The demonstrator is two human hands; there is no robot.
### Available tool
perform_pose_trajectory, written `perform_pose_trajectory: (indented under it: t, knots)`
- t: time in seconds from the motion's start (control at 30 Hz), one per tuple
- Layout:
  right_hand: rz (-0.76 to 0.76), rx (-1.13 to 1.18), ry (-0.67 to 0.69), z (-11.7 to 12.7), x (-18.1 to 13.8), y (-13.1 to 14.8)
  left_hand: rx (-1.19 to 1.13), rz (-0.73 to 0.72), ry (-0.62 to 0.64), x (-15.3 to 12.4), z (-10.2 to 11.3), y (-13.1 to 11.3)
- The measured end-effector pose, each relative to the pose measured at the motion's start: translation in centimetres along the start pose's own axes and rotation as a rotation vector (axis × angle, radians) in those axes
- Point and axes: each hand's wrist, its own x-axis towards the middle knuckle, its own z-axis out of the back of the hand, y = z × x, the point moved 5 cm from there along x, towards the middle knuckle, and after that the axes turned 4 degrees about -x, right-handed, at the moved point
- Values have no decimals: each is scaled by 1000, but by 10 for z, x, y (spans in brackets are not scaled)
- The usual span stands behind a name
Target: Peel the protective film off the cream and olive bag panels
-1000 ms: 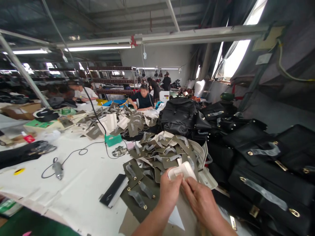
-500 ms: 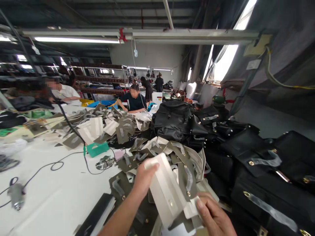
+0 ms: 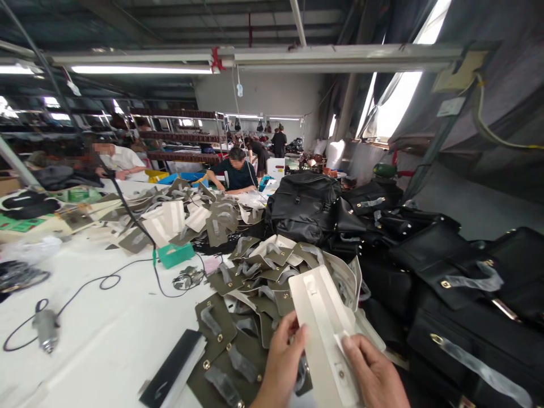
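Head-camera view, taken from left to right: at the far left of the white worktable [image 3: 106,334] a small grey tool [image 3: 45,330] is seen lying on its side, with a black cable [image 3: 106,280] looping away from it across the table. Further in, a green box [image 3: 175,254] is set on the table, and just right of it a small bundle of metal fittings [image 3: 187,278] is laid. Near the front edge a black-and-white notebook-like block [image 3: 174,377] is placed, its corner touching the heap of olive flap pieces [image 3: 238,317]. These pieces, each fitted with a taped strap and brass studs, are piled loosely over one another toward the middle of the table.

At the bottom centre the left hand [image 3: 283,368] is raised over the heap, its fingers curled and its thumb pressed against the left edge of a cream flap piece [image 3: 325,326]. The piece is held tilted, its lining side turned to the camera, with its upper end pointing away over the pile. The right hand [image 3: 374,374] is closed on the lower right part of the same piece, the thumb laid on its face just beside a small stud; so the piece is gripped by both hands above the heap.

To the right, black bags [image 3: 446,272] with gold fittings are stacked along the table, and a black backpack [image 3: 304,207] is stood behind the heap. Beyond it, a seated person in a dark shirt [image 3: 236,174] is bent over further pieces.
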Motion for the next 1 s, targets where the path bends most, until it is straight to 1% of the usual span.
perform_pose_trajectory:
  t: [0.1, 0.13, 0.17, 0.23, 0.3, 0.33, 0.4, 0.47, 0.53, 0.63, 0.7, 0.8, 0.9, 1.0]
  knots:
    - [37, 50, -38, 2, -6, 8, -118, 209, 145, -33, -11, 41]
    - [54, 63, -38, 1, -9, 11, -138, 260, 182, -43, -15, 49]
    - [68, 72, -33, 0, -12, 14, -137, 285, 188, -51, -18, 53]
    - [93, 73, -30, 0, -19, 20, -83, 262, 118, -63, -22, 46]
    - [140, 75, -69, 8, -26, 28, -10, 188, 10, -68, -24, 27]
    - [177, 84, -107, 15, -29, 32, 11, 153, -17, -68, -26, 18]
    - [253, 106, -192, 31, -35, 39, 24, 96, -22, -68, -31, 4]
    - [273, 114, -216, 41, -42, 40, 42, 54, -10, -68, -36, -2]
    - [233, 119, -154, 42, -49, 36, 71, 23, -2, -71, -40, -2]
    - [135, 177, -37, 33, -57, 26, 121, -16, 11, -79, -48, 2]
    - [111, 196, -32, 30, -57, 20, 164, -40, 17, -84, -55, 5]
    - [128, 175, -47, 31, -52, 15, 258, -66, 16, -88, -64, 7]
    - [108, 145, 16, 31, -48, 9, 320, -62, 27, -90, -71, 8]
    - [88, 130, 79, 31, -47, 3, 293, -74, 84, -90, -75, 8]
